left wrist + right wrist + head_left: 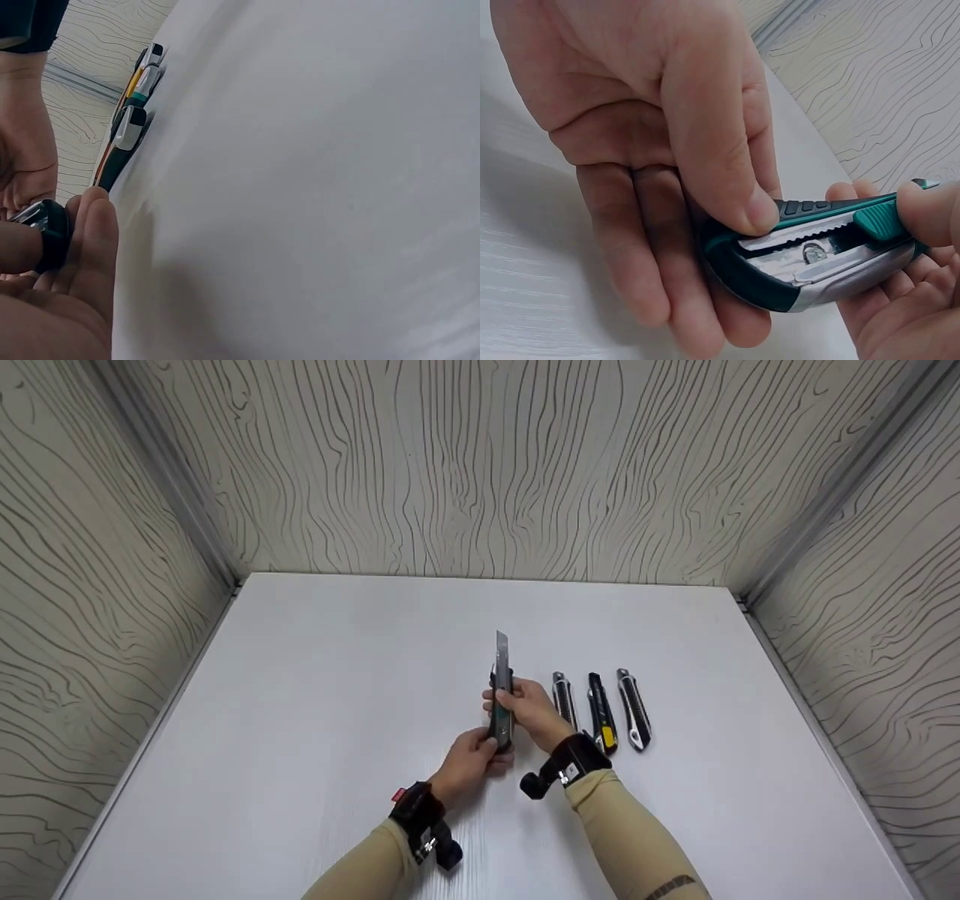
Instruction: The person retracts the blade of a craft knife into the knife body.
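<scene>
A green-and-black utility knife (503, 724) is held between both hands, its blade (502, 643) extended and pointing toward the back wall. My left hand (466, 765) pinches the knife's butt end between thumb and fingers. Higher up the handle, my right hand (534, 711) grips it. In the right wrist view, the right thumb (930, 214) rests at the green slider (877, 222), and a metal screw (814, 253) shows in the handle's slot. The left wrist view catches only the dark butt (55, 234) of the knife.
Right of the hands, three more utility knives lie roughly side by side: a grey-and-black one (562, 694), a black one with a yellow end (600, 709), and another grey-and-black one (634, 709). The white table (337, 660) is bordered by wood-grain patterned panels (480, 472).
</scene>
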A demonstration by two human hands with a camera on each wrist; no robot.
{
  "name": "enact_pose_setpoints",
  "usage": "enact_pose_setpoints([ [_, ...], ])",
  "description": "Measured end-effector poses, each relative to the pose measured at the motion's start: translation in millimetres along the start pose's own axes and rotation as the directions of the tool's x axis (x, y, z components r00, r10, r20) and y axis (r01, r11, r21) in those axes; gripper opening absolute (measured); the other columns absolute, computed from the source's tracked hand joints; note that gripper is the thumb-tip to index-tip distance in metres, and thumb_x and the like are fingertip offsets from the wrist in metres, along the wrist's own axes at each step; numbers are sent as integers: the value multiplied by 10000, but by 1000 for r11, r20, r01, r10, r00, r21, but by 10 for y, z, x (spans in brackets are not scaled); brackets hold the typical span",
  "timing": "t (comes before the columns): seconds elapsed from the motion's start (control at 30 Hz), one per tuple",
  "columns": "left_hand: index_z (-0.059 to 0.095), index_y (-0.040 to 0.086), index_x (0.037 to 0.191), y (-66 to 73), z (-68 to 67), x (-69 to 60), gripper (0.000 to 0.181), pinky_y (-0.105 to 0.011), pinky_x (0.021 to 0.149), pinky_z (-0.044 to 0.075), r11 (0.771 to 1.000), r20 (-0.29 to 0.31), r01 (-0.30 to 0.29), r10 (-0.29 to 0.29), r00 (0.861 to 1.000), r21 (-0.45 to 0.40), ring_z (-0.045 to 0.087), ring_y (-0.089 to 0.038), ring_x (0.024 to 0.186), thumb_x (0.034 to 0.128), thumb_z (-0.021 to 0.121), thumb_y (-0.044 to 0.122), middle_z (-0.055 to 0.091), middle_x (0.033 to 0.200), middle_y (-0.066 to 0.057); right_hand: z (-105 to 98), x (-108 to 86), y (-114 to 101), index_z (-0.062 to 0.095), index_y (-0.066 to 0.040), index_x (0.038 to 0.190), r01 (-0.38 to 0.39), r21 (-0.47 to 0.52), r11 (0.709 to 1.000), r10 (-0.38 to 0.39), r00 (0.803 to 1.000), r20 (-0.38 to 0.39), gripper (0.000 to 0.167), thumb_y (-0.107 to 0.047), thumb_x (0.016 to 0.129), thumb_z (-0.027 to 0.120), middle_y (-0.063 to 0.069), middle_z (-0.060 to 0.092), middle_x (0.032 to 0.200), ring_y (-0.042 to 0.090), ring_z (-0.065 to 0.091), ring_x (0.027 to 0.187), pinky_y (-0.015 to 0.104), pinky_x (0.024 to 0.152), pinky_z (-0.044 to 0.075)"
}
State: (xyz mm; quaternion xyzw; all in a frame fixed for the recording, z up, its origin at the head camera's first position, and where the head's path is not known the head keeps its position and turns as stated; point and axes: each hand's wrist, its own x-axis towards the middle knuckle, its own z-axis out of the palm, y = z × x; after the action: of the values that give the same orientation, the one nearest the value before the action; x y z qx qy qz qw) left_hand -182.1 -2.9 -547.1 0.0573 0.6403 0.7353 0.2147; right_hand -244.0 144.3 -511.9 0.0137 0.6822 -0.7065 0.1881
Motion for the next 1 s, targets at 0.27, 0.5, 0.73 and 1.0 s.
enact_pose_setpoints([
  [0.27, 491, -147, 1216, 12, 8, -6, 291, -439, 876, 561, 1000, -3, -6, 6, 1000, 7, 643, -241, 920, 1030, 360, 34, 640, 1055, -267, -2, -4, -3, 428, 100, 1364, 5, 13, 1000, -5, 1000, -3, 395, -62, 1007, 470, 287, 573, 1303, 238, 667, 1061, 353, 972, 532],
  [0.5, 493, -144, 1216, 6, 20, -1, 291, -428, 862, 561, 1000, -10, 0, 0, 1000, -6, 637, -224, 899, 1031, 358, 35, 640, 1029, -227, 3, -14, 0, 425, 97, 1374, 2, 12, 1000, -2, 1000, -11, 403, -32, 995, 476, 272, 585, 1297, 256, 664, 1083, 357, 984, 525],
  [0.73, 475, -145, 1238, 13, 25, 14, 304, -428, 874, 561, 1000, -12, 8, -8, 1000, -5, 636, -220, 910, 1035, 348, 43, 630, 1053, -217, -14, 5, 18, 417, 87, 1387, -3, 6, 1000, 3, 1000, -8, 418, -24, 990, 484, 248, 595, 1294, 236, 663, 1086, 353, 991, 520],
  [1.0, 478, -147, 1220, 15, 27, 19, 286, -395, 859, 568, 1000, -5, 10, -10, 1000, -6, 646, -208, 906, 1029, 346, 21, 639, 1049, -224, -28, -5, -1, 404, 84, 1399, 3, -22, 1000, -3, 1000, 13, 442, -7, 977, 498, 246, 588, 1312, 246, 658, 1112, 354, 1001, 513],
])
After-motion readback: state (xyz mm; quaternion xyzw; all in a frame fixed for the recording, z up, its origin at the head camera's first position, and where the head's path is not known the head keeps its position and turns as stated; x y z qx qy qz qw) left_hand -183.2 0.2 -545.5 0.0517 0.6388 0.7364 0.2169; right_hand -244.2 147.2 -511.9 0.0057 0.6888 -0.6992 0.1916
